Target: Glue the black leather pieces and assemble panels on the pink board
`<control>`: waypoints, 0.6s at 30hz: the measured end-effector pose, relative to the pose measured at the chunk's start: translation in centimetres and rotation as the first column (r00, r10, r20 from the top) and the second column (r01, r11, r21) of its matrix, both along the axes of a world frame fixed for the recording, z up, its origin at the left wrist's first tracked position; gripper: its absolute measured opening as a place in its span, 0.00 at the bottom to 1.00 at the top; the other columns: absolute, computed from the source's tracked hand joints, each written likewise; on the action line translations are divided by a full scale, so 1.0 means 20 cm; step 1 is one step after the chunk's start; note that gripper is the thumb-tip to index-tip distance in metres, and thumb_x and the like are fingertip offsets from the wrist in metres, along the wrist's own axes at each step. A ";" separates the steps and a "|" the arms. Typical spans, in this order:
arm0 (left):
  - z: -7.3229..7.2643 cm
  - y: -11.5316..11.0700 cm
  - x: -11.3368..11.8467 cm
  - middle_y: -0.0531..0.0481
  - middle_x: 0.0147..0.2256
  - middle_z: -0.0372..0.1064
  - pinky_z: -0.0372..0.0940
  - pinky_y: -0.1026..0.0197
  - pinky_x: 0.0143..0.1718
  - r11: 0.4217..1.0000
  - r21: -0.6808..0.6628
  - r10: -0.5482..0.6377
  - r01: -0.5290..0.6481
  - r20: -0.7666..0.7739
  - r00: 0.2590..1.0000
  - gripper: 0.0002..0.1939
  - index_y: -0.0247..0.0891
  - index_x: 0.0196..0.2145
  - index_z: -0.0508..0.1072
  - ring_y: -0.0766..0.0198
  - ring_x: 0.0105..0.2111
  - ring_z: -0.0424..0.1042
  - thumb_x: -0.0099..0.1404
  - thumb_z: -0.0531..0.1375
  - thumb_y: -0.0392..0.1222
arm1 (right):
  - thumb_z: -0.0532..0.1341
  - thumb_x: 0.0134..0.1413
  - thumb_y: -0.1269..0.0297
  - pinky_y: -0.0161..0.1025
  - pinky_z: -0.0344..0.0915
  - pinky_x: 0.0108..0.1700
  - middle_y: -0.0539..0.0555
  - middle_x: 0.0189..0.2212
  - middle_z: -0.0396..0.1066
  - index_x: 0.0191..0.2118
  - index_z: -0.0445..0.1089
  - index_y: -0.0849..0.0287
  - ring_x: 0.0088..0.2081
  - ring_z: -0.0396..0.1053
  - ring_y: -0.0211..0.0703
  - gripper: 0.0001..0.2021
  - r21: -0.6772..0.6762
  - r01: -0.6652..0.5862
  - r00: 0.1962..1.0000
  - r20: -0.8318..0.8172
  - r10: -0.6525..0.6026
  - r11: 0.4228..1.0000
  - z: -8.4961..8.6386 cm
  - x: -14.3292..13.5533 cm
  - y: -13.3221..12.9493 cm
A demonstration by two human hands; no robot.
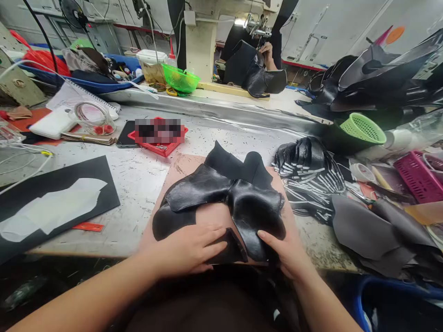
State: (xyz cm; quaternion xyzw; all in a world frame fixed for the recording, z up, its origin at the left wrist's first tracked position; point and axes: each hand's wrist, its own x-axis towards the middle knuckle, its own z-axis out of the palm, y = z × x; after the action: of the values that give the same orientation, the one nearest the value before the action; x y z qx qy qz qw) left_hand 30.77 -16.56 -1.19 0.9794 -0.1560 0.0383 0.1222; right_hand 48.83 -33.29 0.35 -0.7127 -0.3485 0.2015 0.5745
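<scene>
A black leather shoe upper (221, 189) lies spread over a pinkish board (211, 214) at the near edge of the workbench. Its surface is glossy in front, and two matte flaps stand up at the back. My left hand (197, 249) rests palm down with fingers stretched out, over a dark piece at the near side of the upper. At the lower right edge, my right hand (285, 251) has its thumb on top of the leather and its other fingers out of sight beneath it.
Across the bench a person's hand (267, 54) holds a similar black upper (256, 71) at a sewing machine (200, 44). A red basket (166, 150) stands behind the board. On the right lie bundled black straps (308, 161) and dark pieces (370, 230); on the left, a white pattern (51, 212).
</scene>
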 end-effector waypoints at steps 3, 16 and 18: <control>0.03 0.05 0.05 0.43 0.52 0.64 0.61 0.55 0.52 0.999 -0.021 -0.039 0.039 0.023 0.999 0.16 0.37 0.48 0.67 0.56 0.51 0.64 0.66 0.51 0.43 | 0.64 0.42 0.58 0.52 0.56 0.56 0.57 0.54 0.62 0.60 0.51 0.54 0.57 0.55 0.56 0.38 -0.015 0.025 0.999 0.035 -0.025 1.000 0.02 -0.01 0.03; -0.03 -0.13 0.09 0.39 0.43 0.69 0.64 0.53 0.47 0.967 -0.041 0.255 -0.252 0.239 0.937 0.14 0.30 0.42 0.69 0.55 0.44 0.67 0.63 0.50 0.40 | 0.61 0.45 0.55 0.51 0.55 0.56 0.60 0.48 0.67 0.55 0.60 0.60 0.56 0.57 0.56 0.30 -0.157 0.065 0.970 0.242 -0.025 0.985 -0.05 0.04 0.01; -0.04 -0.14 0.09 0.39 0.43 0.68 0.65 0.53 0.47 0.961 -0.039 0.276 -0.275 0.257 0.926 0.15 0.30 0.43 0.69 0.54 0.44 0.67 0.63 0.50 0.39 | 0.60 0.46 0.55 0.51 0.56 0.55 0.60 0.46 0.68 0.55 0.60 0.60 0.55 0.58 0.56 0.29 -0.181 0.060 0.970 0.243 -0.015 0.982 -0.05 0.04 0.01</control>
State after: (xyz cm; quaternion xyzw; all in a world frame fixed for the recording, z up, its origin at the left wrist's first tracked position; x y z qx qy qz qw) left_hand 32.58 -19.43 -1.99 0.9780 -0.0317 0.1832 0.0951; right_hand 49.54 -33.19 -0.68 -0.7892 -0.3814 0.1345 0.4623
